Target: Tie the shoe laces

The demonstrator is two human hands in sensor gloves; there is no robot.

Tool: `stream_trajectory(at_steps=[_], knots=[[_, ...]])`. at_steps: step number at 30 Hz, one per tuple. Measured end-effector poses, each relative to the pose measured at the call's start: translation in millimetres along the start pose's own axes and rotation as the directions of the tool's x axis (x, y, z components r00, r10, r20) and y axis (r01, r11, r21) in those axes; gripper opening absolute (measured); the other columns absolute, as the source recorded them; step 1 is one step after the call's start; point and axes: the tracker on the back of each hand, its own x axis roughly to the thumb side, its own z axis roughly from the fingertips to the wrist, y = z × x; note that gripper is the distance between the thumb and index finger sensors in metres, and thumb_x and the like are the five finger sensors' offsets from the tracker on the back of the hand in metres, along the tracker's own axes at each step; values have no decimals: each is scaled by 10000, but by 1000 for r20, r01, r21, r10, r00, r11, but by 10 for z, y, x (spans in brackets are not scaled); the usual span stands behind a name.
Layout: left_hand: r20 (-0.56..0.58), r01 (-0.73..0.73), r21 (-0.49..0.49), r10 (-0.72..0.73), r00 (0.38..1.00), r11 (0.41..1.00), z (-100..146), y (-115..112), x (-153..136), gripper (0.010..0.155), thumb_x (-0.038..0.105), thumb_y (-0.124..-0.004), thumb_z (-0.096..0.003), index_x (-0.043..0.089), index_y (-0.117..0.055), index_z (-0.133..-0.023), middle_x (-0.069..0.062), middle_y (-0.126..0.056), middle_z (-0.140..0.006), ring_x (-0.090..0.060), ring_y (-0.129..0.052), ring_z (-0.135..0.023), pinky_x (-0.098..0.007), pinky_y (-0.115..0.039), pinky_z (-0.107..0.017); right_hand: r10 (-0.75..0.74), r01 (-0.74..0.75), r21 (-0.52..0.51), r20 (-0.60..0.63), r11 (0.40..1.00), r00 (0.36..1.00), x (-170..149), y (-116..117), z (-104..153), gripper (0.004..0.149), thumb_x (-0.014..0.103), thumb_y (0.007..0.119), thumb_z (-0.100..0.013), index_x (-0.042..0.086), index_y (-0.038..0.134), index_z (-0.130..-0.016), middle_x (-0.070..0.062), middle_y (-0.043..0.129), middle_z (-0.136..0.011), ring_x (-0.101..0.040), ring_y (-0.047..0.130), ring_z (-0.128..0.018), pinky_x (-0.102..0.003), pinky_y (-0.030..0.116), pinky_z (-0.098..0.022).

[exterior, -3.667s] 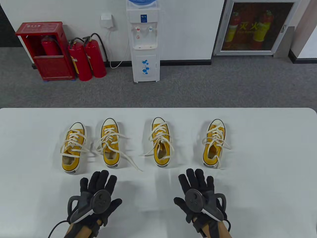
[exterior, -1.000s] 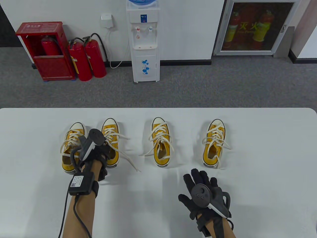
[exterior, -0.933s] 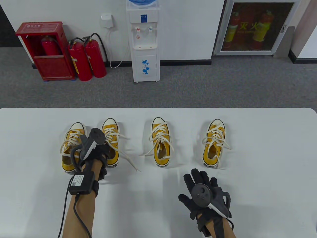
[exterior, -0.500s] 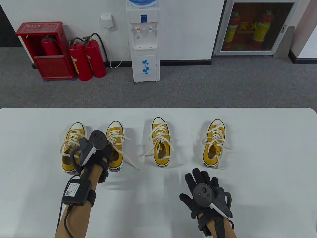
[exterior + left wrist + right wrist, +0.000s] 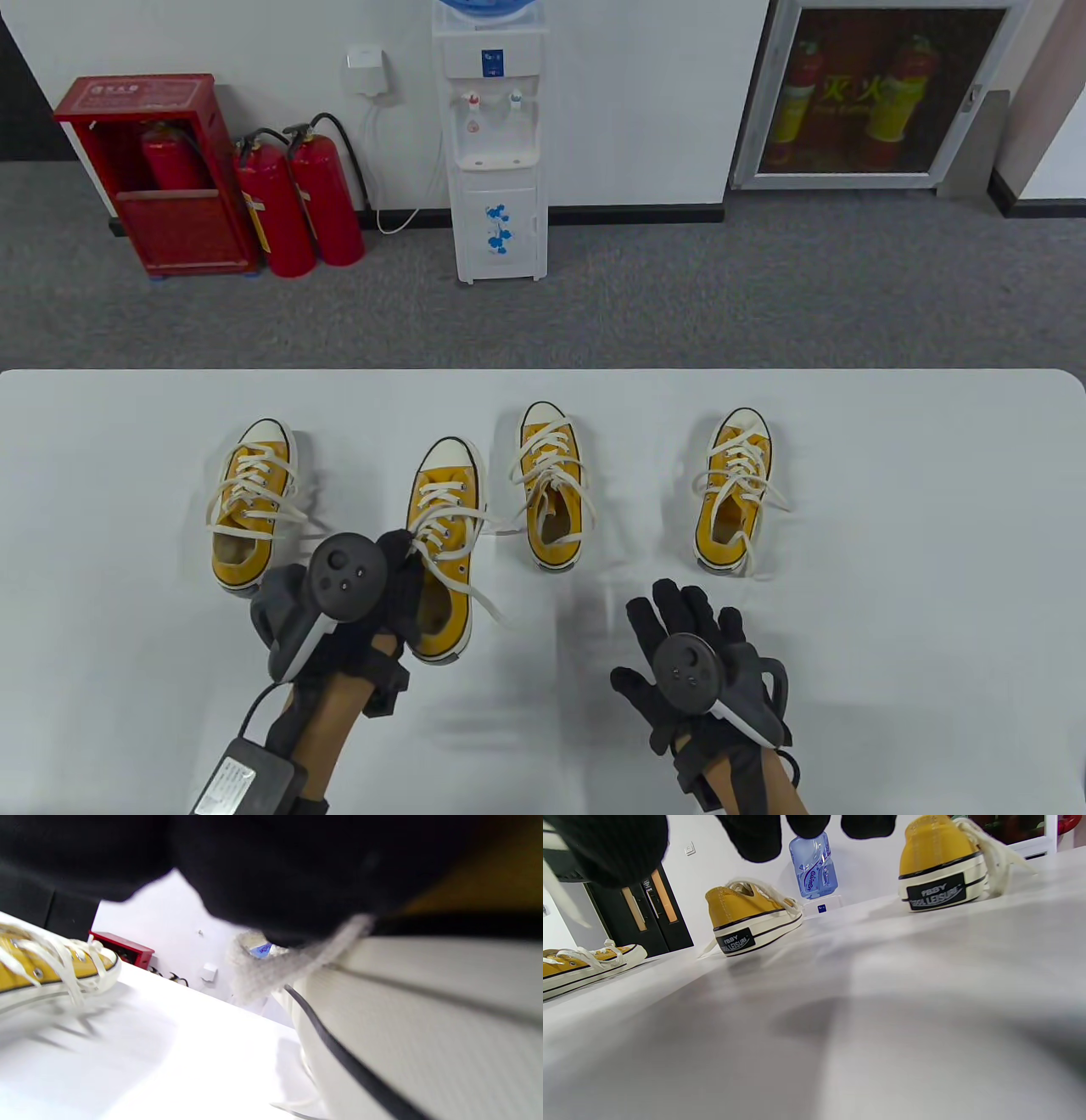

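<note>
Both hands wear black knitted sensor gloves, the left hand (image 5: 386, 594) in the lower left of the table view and the right hand (image 5: 691, 645) in the lower right. Each back carries a dark grey round-headed tracker (image 5: 344, 576) with small buttons, a loop handle and a white edge. A black box with a white label (image 5: 246, 777), trailing a black cable, is strapped to the left forearm.

Four yellow canvas shoes with white toe caps, white soles and cream laces, toes pointing to the far side. Far-left shoe (image 5: 249, 505), third shoe (image 5: 553, 486) and right shoe (image 5: 735, 492) stand in a row, laces loose and untied. Second shoe (image 5: 441, 552) sits nearer than the row, its heel side gripped by the left hand (image 5: 356, 607), loose lace ends trailing right.
</note>
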Motion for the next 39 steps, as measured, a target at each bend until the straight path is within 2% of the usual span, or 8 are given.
stream_trajectory(at_steps=[5,11,22,27,29,34,39], knots=[[30,-51,-25,52,998,998,204,-213,72,486,472,-801,-473,180,-883,-852,37,-1095,-381,-39,-1058,-2,-328,-962,-102,2,-2,3,-12,1000,1000,-16,17,-5,824,641,713,-399,271,469,-1093,-27,239,-1179,-439,335,-1115,-729,255,-735],[45,-61,-66,64,997,996,265,-558,-1,487,471,-801,-471,180,-881,-854,37,-1098,-388,-42,-1072,-14,-329,-965,-108,-1,1,-7,-17,1000,1000,-20,9,-1,820,639,712,-399,271,473,-1092,-27,241,-1178,-439,339,-1114,-729,257,-734],[48,125,-109,-121,992,986,309,-1063,-138,491,470,-791,-472,181,-873,-861,39,-1097,-406,-48,-1084,-34,-336,-966,-122,2,-2,0,-8,1000,1000,-12,36,-4,818,643,703,-399,270,478,-1092,-31,245,-1178,-439,345,-1113,-729,266,-733],[86,185,-38,-181,980,982,386,-1108,-98,504,492,-780,-461,197,-874,-859,43,-1092,-401,-47,-1078,-28,-336,-963,-116,10,-10,11,-5,1000,1000,-2,45,-2,817,643,702,-400,270,478,-1092,-31,244,-1178,-440,344,-1113,-728,267,-733],[74,171,-98,-164,984,980,369,-1104,-123,515,513,-771,-464,215,-854,-876,49,-1084,-421,-49,-1077,-43,-338,-961,-127,16,-16,19,-3,1000,1000,5,55,-5,817,643,701,-401,269,476,-1092,-32,243,-1177,-441,344,-1112,-728,268,-733],[63,94,-152,-85,994,984,372,-1079,-190,564,540,-781,-458,227,-821,-926,20,-1075,-486,-92,-1071,-88,-366,-946,-159,19,-19,22,1,1000,1000,12,61,-7,816,642,702,-402,271,475,-1092,-32,242,-1177,-443,343,-1112,-728,268,-732],[54,10,-266,5,999,964,375,-968,-236,603,531,-799,-457,258,-750,-993,-5,-1054,-629,-138,-1074,-208,-405,-924,-248,17,-17,23,2,1000,1000,14,63,-6,815,641,702,-403,270,474,-1092,-32,240,-1177,-441,347,-1111,-727,271,-732]])
